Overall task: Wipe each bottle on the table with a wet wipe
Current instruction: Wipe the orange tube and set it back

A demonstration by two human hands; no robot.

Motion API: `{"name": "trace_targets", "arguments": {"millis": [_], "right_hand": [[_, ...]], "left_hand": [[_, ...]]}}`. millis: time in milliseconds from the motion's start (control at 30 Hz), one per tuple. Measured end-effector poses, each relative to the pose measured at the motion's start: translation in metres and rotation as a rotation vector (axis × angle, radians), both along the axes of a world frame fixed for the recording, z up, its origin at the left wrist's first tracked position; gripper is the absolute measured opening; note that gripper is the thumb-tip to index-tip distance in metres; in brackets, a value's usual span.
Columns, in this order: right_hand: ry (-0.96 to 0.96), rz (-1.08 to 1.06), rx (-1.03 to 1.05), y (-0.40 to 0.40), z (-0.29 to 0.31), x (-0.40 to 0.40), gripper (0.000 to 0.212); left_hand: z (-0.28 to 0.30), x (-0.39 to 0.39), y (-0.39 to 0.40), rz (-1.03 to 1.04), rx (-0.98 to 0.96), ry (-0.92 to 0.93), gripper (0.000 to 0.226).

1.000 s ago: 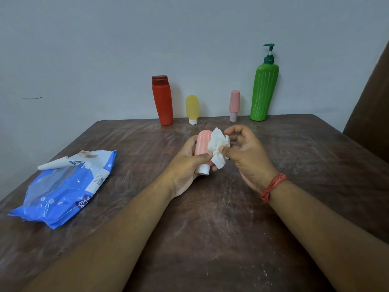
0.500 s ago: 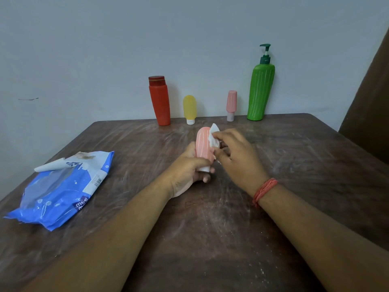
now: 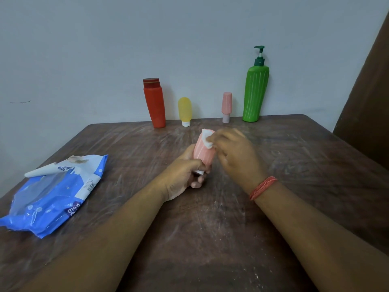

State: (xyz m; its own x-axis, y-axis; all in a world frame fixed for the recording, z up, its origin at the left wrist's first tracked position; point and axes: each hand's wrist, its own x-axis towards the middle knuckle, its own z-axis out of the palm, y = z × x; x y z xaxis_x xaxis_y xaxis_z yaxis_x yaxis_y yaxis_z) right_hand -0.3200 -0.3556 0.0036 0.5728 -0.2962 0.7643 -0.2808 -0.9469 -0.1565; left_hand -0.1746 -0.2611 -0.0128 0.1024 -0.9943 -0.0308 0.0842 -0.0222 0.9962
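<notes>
My left hand (image 3: 185, 175) grips the lower end of a pink ribbed bottle (image 3: 203, 151), held cap-down above the middle of the table. My right hand (image 3: 235, 153) pinches a crumpled white wet wipe (image 3: 207, 138) against the bottle's upper end. Along the back edge stand a red bottle (image 3: 154, 104), a small yellow bottle (image 3: 184, 110), a small pink bottle (image 3: 227, 106) and a tall green pump bottle (image 3: 255, 93).
A blue wet-wipe pack (image 3: 54, 192) with its flap lifted lies at the left of the scuffed brown table (image 3: 210, 239). A pale wall rises behind the bottles. A dark brown panel (image 3: 366, 102) stands at the right.
The right hand has carried the wipe from the bottle's side up to its top end. The left hand has shifted down toward the cap, leaving more of the bottle bare.
</notes>
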Motion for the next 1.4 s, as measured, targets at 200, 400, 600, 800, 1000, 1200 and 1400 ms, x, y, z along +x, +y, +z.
{"name": "trace_targets", "arguments": {"millis": [200, 400, 600, 800, 1000, 1200, 1400], "right_hand": [[0.076, 0.049, -0.133, 0.006, -0.001, 0.001, 0.038], [0.099, 0.008, -0.16, 0.008, -0.004, 0.004, 0.034], [-0.001, -0.176, 0.051, -0.013, 0.0, -0.004, 0.012], [0.103, -0.123, -0.021, -0.004, 0.004, -0.006, 0.028], [0.176, 0.063, -0.046, 0.009, 0.003, -0.008, 0.031], [0.051, -0.051, 0.003, -0.001, 0.004, -0.012, 0.029], [-0.022, -0.066, 0.013, -0.002, 0.006, -0.011, 0.032]], "left_hand": [[-0.004, 0.0, -0.002, -0.004, -0.03, -0.049, 0.066], [-0.008, 0.001, -0.004, -0.009, -0.058, -0.088, 0.064], [-0.009, -0.001, -0.003, -0.001, -0.016, -0.197, 0.07], [-0.009, -0.001, -0.004, 0.041, 0.022, -0.192, 0.048], [-0.009, 0.003, -0.004, 0.042, 0.024, -0.158, 0.04], [-0.01, 0.002, -0.003, 0.015, 0.028, -0.211, 0.04], [-0.007, 0.005, -0.003, -0.036, -0.008, -0.081, 0.037]]}}
